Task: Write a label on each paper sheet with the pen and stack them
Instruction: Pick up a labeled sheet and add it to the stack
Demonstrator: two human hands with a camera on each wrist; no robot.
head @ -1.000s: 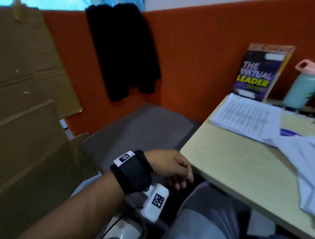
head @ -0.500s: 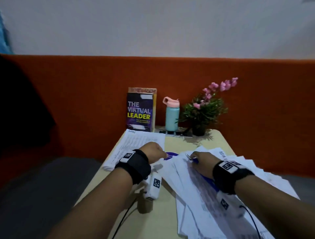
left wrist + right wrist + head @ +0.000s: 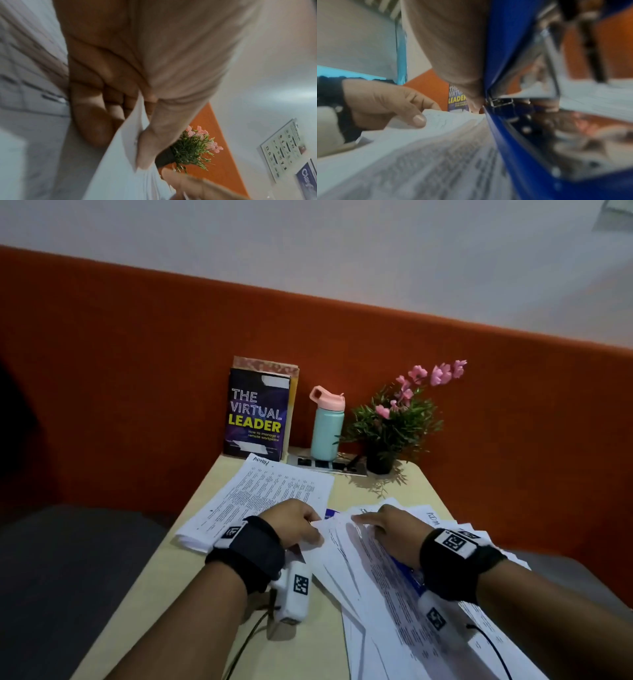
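Observation:
A neat stack of printed sheets point(image 3: 274, 491) lies at the table's left, with a handwritten label at its top corner. A loose, fanned pile of sheets point(image 3: 376, 594) covers the right side. My left hand point(image 3: 310, 529) pinches the near-left corner of the pile's top sheet point(image 3: 120, 155) between thumb and fingers point(image 3: 126, 135). My right hand point(image 3: 373, 525) rests on the pile. It holds a blue pen with a silver clip point(image 3: 498, 67), whose tip point(image 3: 363, 510) pokes out past the fingers.
A book point(image 3: 255, 416), a teal bottle point(image 3: 327, 429), a potted pink-flowered plant point(image 3: 390, 422) and a power strip point(image 3: 325, 463) line the back of the small table point(image 3: 308, 645). An orange partition point(image 3: 137, 371) stands behind. Something blue point(image 3: 330, 513) peeks from under the papers.
The view swung from the left of the table onto it. My left hand came up from below the table edge and took hold of a sheet corner. The right hand stayed on the pile.

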